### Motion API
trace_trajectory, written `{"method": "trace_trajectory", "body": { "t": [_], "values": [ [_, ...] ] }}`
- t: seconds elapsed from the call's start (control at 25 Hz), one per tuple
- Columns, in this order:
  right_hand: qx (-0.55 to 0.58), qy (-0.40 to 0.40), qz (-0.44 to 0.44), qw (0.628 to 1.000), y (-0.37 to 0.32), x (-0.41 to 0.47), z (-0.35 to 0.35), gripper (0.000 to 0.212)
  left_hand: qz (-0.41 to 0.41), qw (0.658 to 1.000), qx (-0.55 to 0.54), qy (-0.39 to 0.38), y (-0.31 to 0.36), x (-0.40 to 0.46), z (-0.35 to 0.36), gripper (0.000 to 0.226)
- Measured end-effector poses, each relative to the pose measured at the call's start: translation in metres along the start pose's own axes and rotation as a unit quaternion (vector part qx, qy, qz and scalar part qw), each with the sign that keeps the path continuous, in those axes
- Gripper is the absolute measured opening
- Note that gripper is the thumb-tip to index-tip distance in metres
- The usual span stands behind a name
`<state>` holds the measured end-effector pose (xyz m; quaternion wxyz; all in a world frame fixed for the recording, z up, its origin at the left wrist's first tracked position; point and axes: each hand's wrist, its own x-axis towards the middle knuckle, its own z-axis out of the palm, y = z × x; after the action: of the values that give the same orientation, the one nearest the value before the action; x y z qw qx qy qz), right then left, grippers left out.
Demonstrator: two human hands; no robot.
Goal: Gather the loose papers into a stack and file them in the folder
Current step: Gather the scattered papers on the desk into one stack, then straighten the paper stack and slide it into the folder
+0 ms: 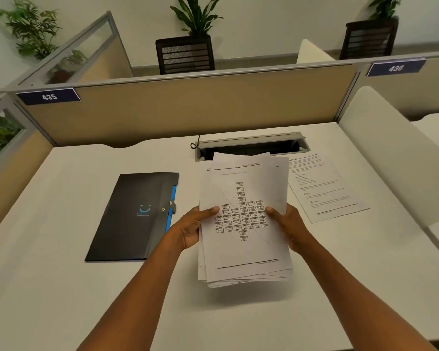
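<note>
I hold an uneven stack of white papers [243,252] above the desk; its top sheet shows a block diagram. My left hand [192,228] grips the stack's left edge and my right hand [290,225] grips its right edge, thumbs on top. One loose printed sheet [326,191] lies flat on the desk to the right of the stack, partly covered by it. A closed black folder [132,219] with a blue strip and a snap clasp lies flat to the left of my left hand.
The white desk [61,287] is bounded by a tan partition [188,110] at the back and a white side panel [395,160] on the right. An open cable tray slot [251,145] sits behind the papers.
</note>
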<state>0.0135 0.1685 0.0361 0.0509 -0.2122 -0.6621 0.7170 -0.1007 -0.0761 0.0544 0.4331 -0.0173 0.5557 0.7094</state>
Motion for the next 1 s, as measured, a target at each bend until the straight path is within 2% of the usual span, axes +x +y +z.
{"method": "trace_trajectory", "body": {
  "t": [0.08, 0.16, 0.24, 0.32, 0.4, 0.44, 0.56, 0.68, 0.8, 0.92, 1.0],
  "values": [
    [0.0, 0.002, 0.008, 1.0, -0.001, 0.009, -0.004, 0.042, 0.002, 0.999, 0.039, 0.007, -0.003, 0.003, 0.001, 0.029],
    [-0.005, 0.031, 0.007, 0.999, -0.002, 0.019, -0.01, 0.033, 0.017, 0.995, 0.085, 0.054, -0.003, 0.008, 0.004, 0.038],
    [-0.127, 0.13, -0.01, 0.983, 0.0, 0.033, -0.024, 0.026, 0.021, 0.991, 0.088, 0.103, -0.004, 0.013, 0.004, 0.047],
    [-0.354, 0.215, -0.004, 0.91, 0.008, 0.048, -0.047, 0.023, 0.024, 0.988, 0.065, 0.139, -0.005, 0.018, -0.001, 0.048],
    [-0.522, 0.208, 0.064, 0.825, 0.017, 0.056, -0.068, 0.045, 0.026, 0.984, 0.055, 0.167, -0.007, 0.022, -0.005, 0.048],
    [-0.563, 0.194, 0.102, 0.797, 0.019, 0.057, -0.075, 0.054, 0.026, 0.982, 0.054, 0.177, -0.008, 0.023, -0.007, 0.048],
    [-0.597, 0.162, 0.152, 0.771, 0.027, 0.058, -0.085, 0.061, 0.021, 0.978, 0.052, 0.203, -0.012, 0.026, -0.012, 0.048],
    [-0.625, 0.172, 0.117, 0.753, 0.032, 0.056, -0.085, 0.044, 0.015, 0.976, 0.048, 0.21, -0.015, 0.029, -0.016, 0.046],
    [-0.682, 0.183, 0.087, 0.703, 0.031, 0.054, -0.084, 0.027, 0.009, 0.977, 0.047, 0.21, -0.018, 0.031, -0.018, 0.046],
    [-0.723, 0.171, 0.077, 0.665, 0.031, 0.051, -0.082, 0.023, 0.007, 0.976, 0.046, 0.214, -0.02, 0.033, -0.022, 0.046],
    [-0.732, 0.16, 0.075, 0.658, 0.03, 0.049, -0.081, 0.022, 0.004, 0.975, 0.044, 0.217, -0.022, 0.033, -0.023, 0.044]
  ]
}}
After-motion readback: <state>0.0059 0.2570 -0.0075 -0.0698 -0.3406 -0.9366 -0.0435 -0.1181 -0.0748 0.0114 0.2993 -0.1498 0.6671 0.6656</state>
